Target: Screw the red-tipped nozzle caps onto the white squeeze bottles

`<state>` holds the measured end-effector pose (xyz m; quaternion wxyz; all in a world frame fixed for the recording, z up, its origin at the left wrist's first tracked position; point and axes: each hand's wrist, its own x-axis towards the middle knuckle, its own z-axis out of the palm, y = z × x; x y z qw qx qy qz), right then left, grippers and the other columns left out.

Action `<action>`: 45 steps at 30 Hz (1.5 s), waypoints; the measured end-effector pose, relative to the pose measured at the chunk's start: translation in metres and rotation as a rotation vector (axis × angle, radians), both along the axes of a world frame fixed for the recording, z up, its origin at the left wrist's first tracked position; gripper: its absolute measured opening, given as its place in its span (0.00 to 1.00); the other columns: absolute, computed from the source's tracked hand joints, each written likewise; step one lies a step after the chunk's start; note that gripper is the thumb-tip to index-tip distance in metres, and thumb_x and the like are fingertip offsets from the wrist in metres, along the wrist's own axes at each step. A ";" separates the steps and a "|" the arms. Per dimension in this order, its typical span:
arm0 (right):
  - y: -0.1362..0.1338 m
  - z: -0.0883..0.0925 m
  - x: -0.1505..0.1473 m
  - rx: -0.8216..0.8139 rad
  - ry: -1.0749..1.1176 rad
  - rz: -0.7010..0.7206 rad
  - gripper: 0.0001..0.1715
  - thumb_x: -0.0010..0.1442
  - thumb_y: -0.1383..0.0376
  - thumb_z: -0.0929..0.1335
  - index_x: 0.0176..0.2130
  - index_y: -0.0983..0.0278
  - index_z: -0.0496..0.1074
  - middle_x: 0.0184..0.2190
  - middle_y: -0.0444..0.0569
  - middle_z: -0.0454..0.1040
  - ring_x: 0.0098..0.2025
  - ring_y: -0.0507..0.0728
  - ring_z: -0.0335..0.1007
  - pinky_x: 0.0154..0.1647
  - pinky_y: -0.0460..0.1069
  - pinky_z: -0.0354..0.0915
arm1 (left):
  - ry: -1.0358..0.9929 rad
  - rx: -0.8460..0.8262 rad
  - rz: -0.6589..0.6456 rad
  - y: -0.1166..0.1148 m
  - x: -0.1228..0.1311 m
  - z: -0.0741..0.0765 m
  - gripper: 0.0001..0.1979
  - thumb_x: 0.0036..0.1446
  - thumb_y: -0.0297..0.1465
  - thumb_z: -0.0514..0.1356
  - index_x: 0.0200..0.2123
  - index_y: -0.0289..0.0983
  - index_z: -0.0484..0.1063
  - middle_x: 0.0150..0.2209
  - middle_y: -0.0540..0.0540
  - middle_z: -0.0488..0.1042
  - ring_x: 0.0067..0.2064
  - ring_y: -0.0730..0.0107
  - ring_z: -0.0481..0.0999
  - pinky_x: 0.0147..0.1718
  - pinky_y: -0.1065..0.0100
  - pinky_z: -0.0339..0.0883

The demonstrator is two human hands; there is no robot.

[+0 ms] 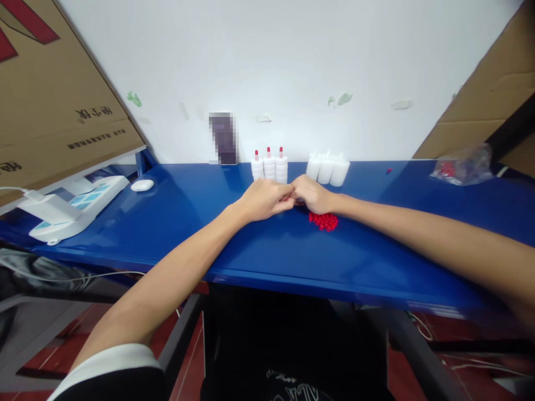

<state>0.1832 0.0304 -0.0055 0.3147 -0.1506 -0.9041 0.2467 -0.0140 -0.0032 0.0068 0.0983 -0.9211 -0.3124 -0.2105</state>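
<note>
My left hand (266, 199) and my right hand (312, 192) meet above the table, fingers curled and touching. Whatever lies between them is hidden by the fingers. Just behind my left hand stand several white squeeze bottles with red tips (270, 166), upright in a group. Behind my right hand is a cluster of white bottles (327, 169) whose nozzles carry no red. A pile of small red caps (324, 221) lies on the blue table right below my right hand, which covers part of it.
At the left are a power strip (90, 197) with a plugged-in white charger (50, 211) and a small white case (142, 185). A pixelated dark object (224, 139) leans on the wall. A clear bag with red pieces (462, 166) lies right. Cardboard (54, 83) flanks the blue table (259, 253).
</note>
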 end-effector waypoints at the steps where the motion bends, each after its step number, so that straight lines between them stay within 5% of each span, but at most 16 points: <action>1: 0.000 0.000 0.000 -0.007 0.006 -0.006 0.18 0.60 0.68 0.59 0.19 0.60 0.59 0.15 0.41 0.57 0.20 0.51 0.52 0.24 0.50 0.52 | -0.003 -0.001 0.004 0.000 0.000 0.000 0.14 0.65 0.33 0.54 0.29 0.37 0.75 0.24 0.47 0.74 0.24 0.71 0.66 0.26 0.66 0.49; 10: 0.002 0.001 0.004 -0.214 -0.052 0.021 0.27 0.70 0.55 0.60 0.21 0.61 0.61 0.18 0.41 0.62 0.22 0.50 0.55 0.25 0.48 0.54 | -0.205 -0.260 -0.091 -0.002 0.002 0.006 0.10 0.60 0.31 0.54 0.27 0.36 0.70 0.23 0.51 0.68 0.25 0.75 0.62 0.27 0.69 0.53; 14: 0.006 -0.003 0.003 -0.352 0.082 -0.006 0.28 0.73 0.47 0.59 0.28 0.61 0.64 0.19 0.41 0.65 0.22 0.50 0.58 0.25 0.48 0.57 | -0.415 -0.363 -0.107 0.002 -0.003 0.016 0.16 0.62 0.34 0.53 0.21 0.38 0.59 0.20 0.53 0.58 0.24 0.77 0.56 0.25 0.70 0.51; 20: 0.009 0.003 0.006 -0.315 -0.021 -0.136 0.19 0.70 0.64 0.58 0.32 0.64 0.71 0.19 0.42 0.68 0.23 0.51 0.65 0.32 0.48 0.60 | -0.747 -0.221 0.114 0.026 -0.035 0.022 0.23 0.63 0.39 0.55 0.20 0.40 0.49 0.19 0.54 0.49 0.23 0.76 0.49 0.23 0.68 0.46; 28: 0.004 0.009 0.003 -0.281 -0.117 -0.167 0.16 0.63 0.66 0.61 0.27 0.63 0.71 0.20 0.42 0.68 0.23 0.51 0.65 0.31 0.49 0.60 | -0.580 -0.259 0.239 0.040 -0.050 0.006 0.22 0.59 0.38 0.56 0.17 0.39 0.50 0.19 0.54 0.50 0.24 0.76 0.50 0.25 0.68 0.47; 45: 0.001 0.008 0.001 -0.229 -0.096 -0.212 0.14 0.58 0.63 0.61 0.25 0.63 0.70 0.18 0.42 0.67 0.23 0.51 0.63 0.31 0.50 0.59 | -0.583 -0.254 0.251 0.043 -0.048 0.003 0.23 0.66 0.39 0.54 0.19 0.39 0.54 0.19 0.54 0.55 0.24 0.75 0.55 0.27 0.68 0.52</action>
